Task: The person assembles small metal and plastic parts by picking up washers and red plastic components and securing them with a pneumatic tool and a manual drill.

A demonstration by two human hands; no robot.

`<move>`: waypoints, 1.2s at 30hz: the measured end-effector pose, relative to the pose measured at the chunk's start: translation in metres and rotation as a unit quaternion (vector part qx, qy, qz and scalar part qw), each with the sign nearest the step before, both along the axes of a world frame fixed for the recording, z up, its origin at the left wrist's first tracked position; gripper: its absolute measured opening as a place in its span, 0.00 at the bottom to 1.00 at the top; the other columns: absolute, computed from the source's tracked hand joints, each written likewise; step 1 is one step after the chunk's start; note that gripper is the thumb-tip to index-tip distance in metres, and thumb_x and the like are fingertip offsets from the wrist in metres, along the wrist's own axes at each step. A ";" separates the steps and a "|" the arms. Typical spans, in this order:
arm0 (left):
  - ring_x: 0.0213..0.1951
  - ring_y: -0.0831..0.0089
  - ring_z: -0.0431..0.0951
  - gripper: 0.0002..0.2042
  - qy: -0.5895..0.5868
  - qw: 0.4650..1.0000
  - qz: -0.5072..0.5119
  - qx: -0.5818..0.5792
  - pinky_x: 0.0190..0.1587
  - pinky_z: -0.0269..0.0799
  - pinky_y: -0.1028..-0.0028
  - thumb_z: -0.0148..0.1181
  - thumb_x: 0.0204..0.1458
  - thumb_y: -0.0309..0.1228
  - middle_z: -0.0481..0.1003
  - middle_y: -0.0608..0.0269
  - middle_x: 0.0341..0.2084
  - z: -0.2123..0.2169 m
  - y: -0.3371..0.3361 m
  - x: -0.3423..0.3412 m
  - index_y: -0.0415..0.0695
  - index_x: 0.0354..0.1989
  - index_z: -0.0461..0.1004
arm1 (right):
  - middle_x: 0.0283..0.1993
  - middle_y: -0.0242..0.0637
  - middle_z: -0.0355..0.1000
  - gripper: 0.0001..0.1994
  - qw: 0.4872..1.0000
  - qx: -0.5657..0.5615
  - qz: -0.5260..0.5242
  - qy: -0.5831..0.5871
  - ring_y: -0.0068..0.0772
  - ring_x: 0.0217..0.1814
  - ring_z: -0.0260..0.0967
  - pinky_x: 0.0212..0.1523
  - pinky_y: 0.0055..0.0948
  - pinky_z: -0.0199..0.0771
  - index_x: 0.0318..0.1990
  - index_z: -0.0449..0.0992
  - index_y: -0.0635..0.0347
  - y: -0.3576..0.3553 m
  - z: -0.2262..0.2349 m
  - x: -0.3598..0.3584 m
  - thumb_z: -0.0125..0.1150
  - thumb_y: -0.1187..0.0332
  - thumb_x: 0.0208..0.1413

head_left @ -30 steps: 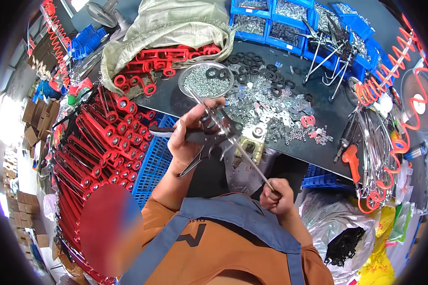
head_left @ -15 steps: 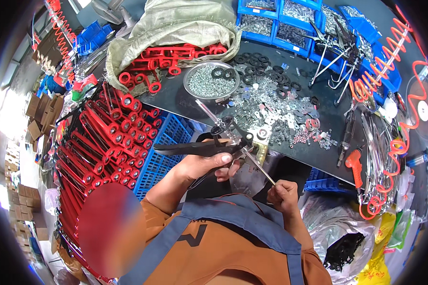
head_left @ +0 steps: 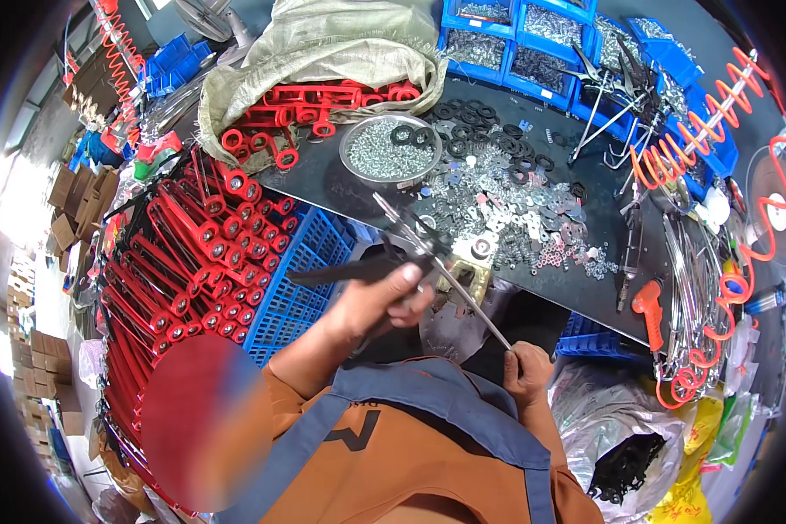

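My left hand [head_left: 371, 306] is closed around a black handle [head_left: 345, 272], slightly blurred, which looks like the grip of a caulking gun. A thin metal rod [head_left: 473, 306] runs slantwise through the front of this handle. Its far end sticks out toward the round tray [head_left: 391, 148] of small shiny parts. The fingers of my right hand [head_left: 527, 374] are closed on the near end of the rod. Just beyond my left hand, a brass-coloured metal fixture [head_left: 473, 255] sits at the bench edge. The mechanism at the handle's front is too smeared to make out.
Washers and small metal plates [head_left: 506, 192] lie heaped on the dark bench. Red frames [head_left: 210, 253] pile up at left beside a blue crate [head_left: 284, 301]. Finished-looking black assemblies [head_left: 616, 96] stand before blue bins [head_left: 476, 48]. An orange-handled tool [head_left: 649, 306] hangs near coiled red hoses [head_left: 690, 144].
My left hand and the handle have shifted slightly up and left. My right hand has moved a little right and down, and more rod shows between the hands.
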State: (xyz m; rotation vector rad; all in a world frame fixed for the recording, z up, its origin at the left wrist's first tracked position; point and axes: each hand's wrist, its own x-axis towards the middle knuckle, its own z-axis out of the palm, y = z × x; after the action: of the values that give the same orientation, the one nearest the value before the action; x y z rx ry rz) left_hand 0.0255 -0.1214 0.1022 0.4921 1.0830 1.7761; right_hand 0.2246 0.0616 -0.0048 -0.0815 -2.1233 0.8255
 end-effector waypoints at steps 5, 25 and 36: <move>0.16 0.84 0.59 0.24 0.067 0.997 -0.048 0.010 0.17 0.57 0.82 0.55 0.57 0.42 0.67 0.66 0.18 0.008 -0.007 -0.012 0.33 0.52 0.67 | 0.17 0.33 0.68 0.10 0.924 -0.350 0.117 -0.101 0.23 0.17 0.64 0.20 0.23 0.63 0.24 0.73 0.68 -0.005 -0.005 0.013 0.59 0.72 0.54; 0.54 0.51 0.71 0.26 0.244 0.944 0.149 0.166 0.56 0.65 0.59 0.54 0.53 0.28 0.61 0.44 0.56 -0.012 0.016 -0.017 0.44 0.62 0.59 | 0.19 0.33 0.70 0.09 0.996 -0.090 -0.016 -0.019 0.27 0.18 0.67 0.22 0.24 0.66 0.25 0.73 0.67 -0.017 -0.008 0.006 0.58 0.70 0.53; 0.52 0.53 0.73 0.22 0.633 0.759 0.140 0.067 0.53 0.69 0.65 0.51 0.45 0.18 0.70 0.39 0.50 -0.092 0.054 -0.006 0.34 0.53 0.68 | 0.38 0.52 0.68 0.19 0.930 -0.178 -0.027 -0.320 0.47 0.38 0.70 0.40 0.36 0.71 0.50 0.69 0.69 0.000 -0.095 -0.023 0.58 0.65 0.55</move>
State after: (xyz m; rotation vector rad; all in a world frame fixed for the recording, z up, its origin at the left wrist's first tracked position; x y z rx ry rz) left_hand 0.0199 -0.0671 0.0104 1.8726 1.9905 1.6732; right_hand 0.2019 0.0619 -0.0999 -0.6788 -2.5157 1.2711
